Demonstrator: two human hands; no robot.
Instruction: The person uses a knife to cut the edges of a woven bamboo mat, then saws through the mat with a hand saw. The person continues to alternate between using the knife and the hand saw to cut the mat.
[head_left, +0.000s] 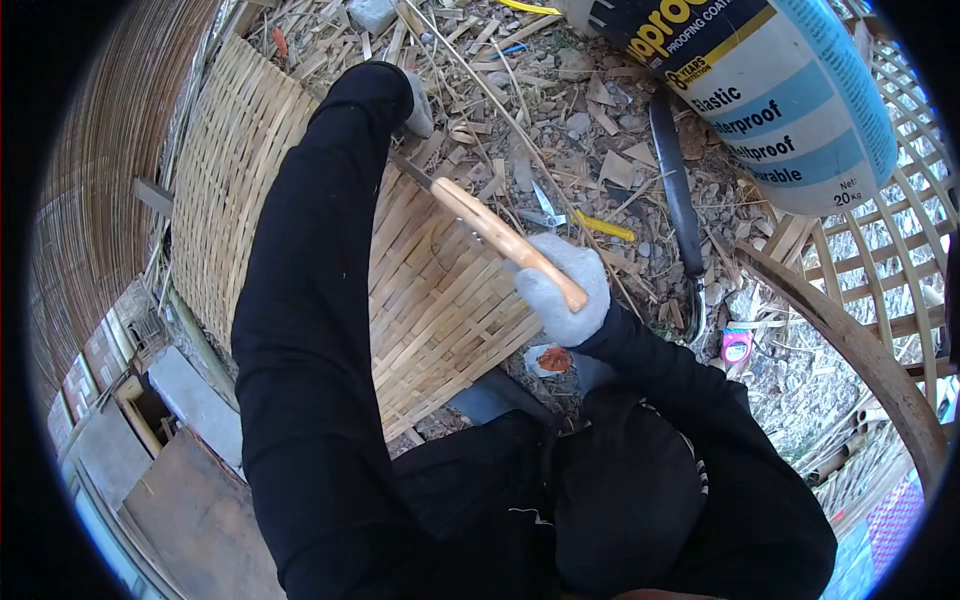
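Observation:
My right hand point(570, 285), in a pale glove, is closed round the end of a long-handled knife point(505, 240) with a light wooden handle. Its narrow dark blade points up and left until my left sleeve hides it. Below lies a woven bamboo sheet point(440, 310), spread on both sides of my left arm. My left hand point(420, 108), also gloved, is beyond the sheet's far edge; the black sleeve covers most of it, so its fingers are hidden.
A large coating bucket point(800, 110) stands upper right. Near it lie a dark-bladed knife point(675, 180), a yellow strip-like tool point(605, 227) and a pink tape measure point(737, 348). Bamboo scraps and stones litter the ground. An open-weave bamboo basket point(850, 260) curves along the right.

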